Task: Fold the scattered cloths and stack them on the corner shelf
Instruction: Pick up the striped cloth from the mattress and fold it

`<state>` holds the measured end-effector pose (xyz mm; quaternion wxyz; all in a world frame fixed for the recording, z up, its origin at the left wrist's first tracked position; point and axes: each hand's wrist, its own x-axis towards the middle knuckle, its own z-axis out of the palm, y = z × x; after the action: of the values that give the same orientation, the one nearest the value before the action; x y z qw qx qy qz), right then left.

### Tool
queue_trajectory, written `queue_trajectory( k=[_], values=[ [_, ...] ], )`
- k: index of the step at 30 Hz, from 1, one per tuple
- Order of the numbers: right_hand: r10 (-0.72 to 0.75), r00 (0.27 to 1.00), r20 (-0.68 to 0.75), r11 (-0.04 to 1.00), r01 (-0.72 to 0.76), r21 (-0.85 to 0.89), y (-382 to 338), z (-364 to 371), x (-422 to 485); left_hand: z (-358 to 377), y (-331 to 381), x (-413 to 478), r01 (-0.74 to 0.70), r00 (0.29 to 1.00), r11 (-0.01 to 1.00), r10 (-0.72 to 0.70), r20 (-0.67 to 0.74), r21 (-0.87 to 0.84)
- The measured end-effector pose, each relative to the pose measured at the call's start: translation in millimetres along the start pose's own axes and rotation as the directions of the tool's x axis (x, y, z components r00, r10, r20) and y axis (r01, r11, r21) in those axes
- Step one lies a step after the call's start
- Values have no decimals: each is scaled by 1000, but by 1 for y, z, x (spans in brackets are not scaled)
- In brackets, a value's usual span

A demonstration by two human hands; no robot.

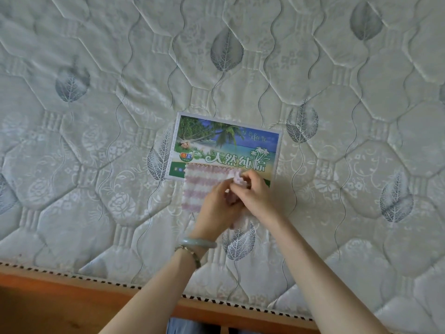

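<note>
Quilted mattress (pixel 96 116) fills nearly all of my view, pale grey-green, stitched into octagons with wavy lines and printed grey leaves. Near its middle a printed label (pixel 216 141) is set into the fabric, showing palm trees, a beach and large white characters. My pink-and-white striped cloth (pixel 202 184) lies on the mattress, its far edge overlapping the lower part of that label and the rest spreading down toward me. Its left part lies flat, with the stripes running across. Its right part is gathered up under my hands. My right hand (pixel 252 191) has its fingers curled and pinches a bunched corner of the cloth, lifted a little above the label's lower edge. My left hand (pixel 216 210) sits just beside it, touching it, the fingers bent in around the cloth's near part; the two hands overlap, so I cannot tell exactly where my left fingertips meet the fabric. A small strip of the cloth shows below my hands, between my wrists. On my left wrist I wear a pale green bangle (pixel 197 242) and, just beneath it, a beaded bracelet (pixel 190 254). Both my forearms reach in from the bottom of the view, bare. Along the near edge of the mattress runs a black-and-white corded trim (pixel 72 273), and below that is the orange-brown wooden bed frame (pixel 60 300).
</note>
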<state>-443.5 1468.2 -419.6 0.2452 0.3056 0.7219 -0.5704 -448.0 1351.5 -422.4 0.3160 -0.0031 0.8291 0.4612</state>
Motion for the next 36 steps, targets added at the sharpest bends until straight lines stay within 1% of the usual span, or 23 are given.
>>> queue_trajectory(
  k=[2,3,4,5,6,8,9,10,12,14,18,21,22,23,24,25,26,27,28,30,33,35,36],
  values=[
    [-40,995,92,983,23,180,-4,8,0,-19,-7,4,82,993,996,-85,-86,-38],
    [-84,995,56,986,75,148,-6,11,-1,-28,-13,7,102,986,995,-104,-132,-19],
    [-175,984,-29,985,175,-4,-4,14,-1,-38,-20,10,116,979,993,-110,-169,21],
    [-317,942,-111,932,287,-222,2,18,0,-47,-26,12,121,975,991,-108,-191,57],
    [-474,870,-136,820,380,-429,9,21,3,-53,-32,14,123,973,990,-105,-205,75],
    [-662,750,-17,563,482,-671,29,31,11,-62,-42,17,128,968,988,-107,-226,81],
    [-685,725,67,470,511,-720,38,35,15,-64,-45,19,147,962,987,-126,-244,71],
    [-685,715,142,399,530,-748,47,38,18,-65,-47,20,176,950,983,-158,-268,45],
    [-654,721,230,311,533,-787,56,40,24,-65,-51,21,235,914,971,-240,-326,-55],
    [-610,748,262,278,511,-813,58,41,28,-64,-56,22,271,878,953,-304,-369,-139],
    [-518,785,340,209,501,-840,60,44,35,-65,-68,22,293,841,941,-338,-422,-169],
    [-448,823,350,158,458,-875,67,44,42,-64,-73,22,252,850,958,-287,-441,-137],
    [-440,831,341,155,444,-882,68,45,43,-64,-76,21,204,861,977,-207,-465,-58],
    [-434,837,335,157,436,-886,67,45,43,-64,-79,20,124,875,987,-60,-480,102],
    [-435,837,332,159,434,-887,66,45,42,-64,-83,17,18,883,947,135,-449,320],
    [-440,836,328,160,433,-887,65,45,40,-63,-86,15,-109,874,844,334,-354,526],
    [-453,831,322,157,430,-889,66,44,39,-61,-91,13,-233,852,709,479,-212,665],
    [-457,830,320,147,425,-893,66,43,39,-59,-95,11,-327,833,588,549,-69,740],
    [-456,830,321,137,421,-896,67,43,39,-58,-102,10,-373,829,497,557,41,783],
    [-431,840,331,132,421,-897,70,43,41,-56,-115,11,-355,865,395,482,138,847],
    [-383,857,346,140,424,-895,68,43,43,-61,-121,17,-321,919,368,344,193,873],
    [-417,840,347,130,433,-892,64,43,42,-65,-117,19,-336,916,358,340,214,871],
    [-457,822,341,147,447,-882,62,43,41,-66,-114,18,-348,907,386,371,202,854]
  ],
)
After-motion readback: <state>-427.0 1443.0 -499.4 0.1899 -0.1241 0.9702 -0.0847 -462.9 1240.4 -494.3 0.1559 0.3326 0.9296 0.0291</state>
